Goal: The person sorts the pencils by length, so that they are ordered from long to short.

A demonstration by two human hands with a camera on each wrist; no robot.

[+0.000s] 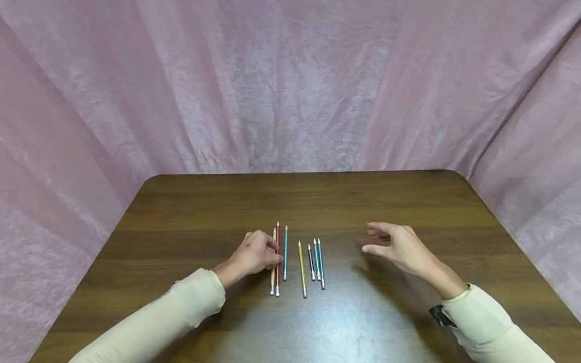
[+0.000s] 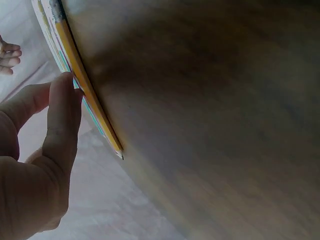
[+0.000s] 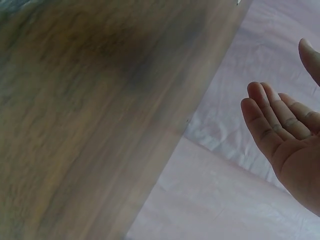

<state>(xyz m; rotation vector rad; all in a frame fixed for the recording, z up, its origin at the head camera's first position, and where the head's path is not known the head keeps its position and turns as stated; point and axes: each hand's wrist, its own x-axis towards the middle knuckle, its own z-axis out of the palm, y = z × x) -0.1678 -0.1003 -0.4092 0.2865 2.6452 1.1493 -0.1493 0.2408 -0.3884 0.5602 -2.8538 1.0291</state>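
Left grip (image 1: pixel 256 252) apparently pinches the red pencil (image 1: pixel 278 277), right grip (image 1: pixel 401 248) spread, above a brown wood-grain table (image 1: pixel 204 201) before pink curtains (image 1: pixel 290 85).

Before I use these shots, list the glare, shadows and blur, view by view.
Head view: pale glare on the table toward the wearer, soft shadow beside the right sleeve; left wrist view: dim, wood grain smeared, orange pencil crisper; right wrist view: dark hazy patch on the table, grain soft, fingers clearer.
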